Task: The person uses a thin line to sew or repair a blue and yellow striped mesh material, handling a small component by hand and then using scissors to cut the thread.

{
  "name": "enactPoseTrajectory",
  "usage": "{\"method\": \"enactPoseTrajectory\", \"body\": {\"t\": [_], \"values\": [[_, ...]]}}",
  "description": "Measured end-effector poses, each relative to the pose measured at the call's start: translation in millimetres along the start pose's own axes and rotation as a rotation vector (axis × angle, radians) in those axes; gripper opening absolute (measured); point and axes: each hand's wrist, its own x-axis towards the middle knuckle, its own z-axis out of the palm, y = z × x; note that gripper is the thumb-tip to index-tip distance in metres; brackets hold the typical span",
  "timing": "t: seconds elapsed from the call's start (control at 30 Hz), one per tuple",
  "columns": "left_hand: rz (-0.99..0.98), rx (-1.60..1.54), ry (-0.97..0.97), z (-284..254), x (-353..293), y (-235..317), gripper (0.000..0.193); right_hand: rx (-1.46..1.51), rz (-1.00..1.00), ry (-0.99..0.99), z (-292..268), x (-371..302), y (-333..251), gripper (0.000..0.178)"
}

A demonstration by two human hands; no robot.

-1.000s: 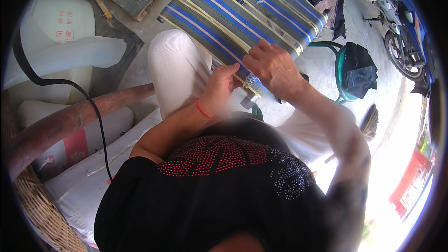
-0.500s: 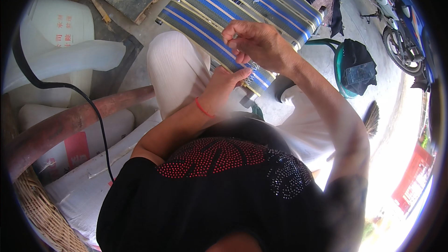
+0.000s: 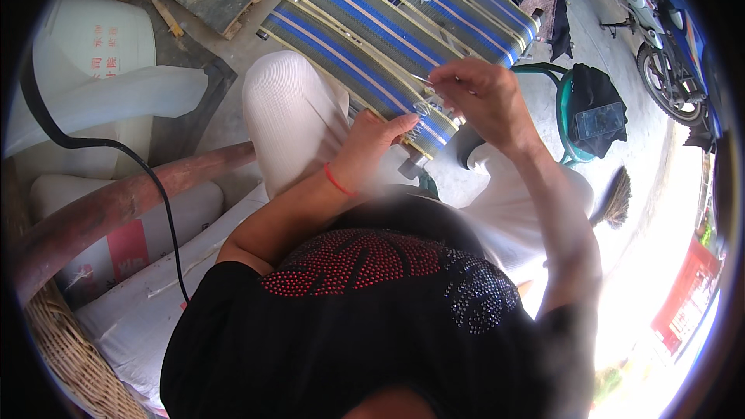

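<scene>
A striped blue, green and cream woven sheet (image 3: 365, 27), stretched on a metal frame, lies in front of my knees. My left hand (image 3: 376, 138) grips its near corner, thumb on top and the other fingers hidden underneath. Pale thread stitches (image 3: 423, 115) zigzag across the weave beside that thumb. Just above the stitches, my right hand (image 3: 485, 97) is closed in a pinch on a thin, pale needle (image 3: 423, 79), whose end sticks out to the left.
A green stool (image 3: 565, 116) carries a black cloth (image 3: 594, 97) and a phone (image 3: 599, 121) at the right. Behind it stands a motorcycle (image 3: 671, 70). To the left are a white tub (image 3: 101, 31), a curved reddish pole (image 3: 140, 194), a black cable (image 3: 159, 186) and a wicker basket (image 3: 77, 353).
My right hand has moved right and slightly down, and the needle now shows at its fingertips. My left hand keeps its hold on the woven sheet's corner.
</scene>
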Motion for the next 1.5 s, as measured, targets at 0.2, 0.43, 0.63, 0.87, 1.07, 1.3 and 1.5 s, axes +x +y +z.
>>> {"method": "enactPoseTrajectory", "body": {"t": [0.2, 0.43, 0.63, 0.87, 1.07, 1.3, 1.5], "values": [[-0.003, 0.079, 0.108, -1, 4, -9, 0.028, 0.239, 0.316, 0.314, 7, -36, 19, 0.009], [-0.016, 0.158, 0.133, -12, 8, -16, 0.027, 0.1, 0.25, 0.475, 21, -54, 27, 0.01], [0.052, 0.135, 0.122, -3, 6, -12, 0.028, -0.525, -0.056, 0.474, 28, -60, 27, 0.014], [0.038, 0.149, 0.14, -2, 4, -10, 0.029, -0.683, -0.042, 0.363, 29, -64, 15, 0.015], [-0.002, 0.15, 0.131, -6, 4, -9, 0.029, -0.677, -0.073, 0.345, 30, -63, 17, 0.017], [-0.009, 0.155, 0.135, -7, 5, -8, 0.027, -0.657, -0.098, 0.325, 30, -61, 17, 0.016], [-0.01, 0.151, 0.123, -8, 5, -8, 0.026, -0.67, -0.073, 0.306, 29, -62, 17, 0.016]]}}
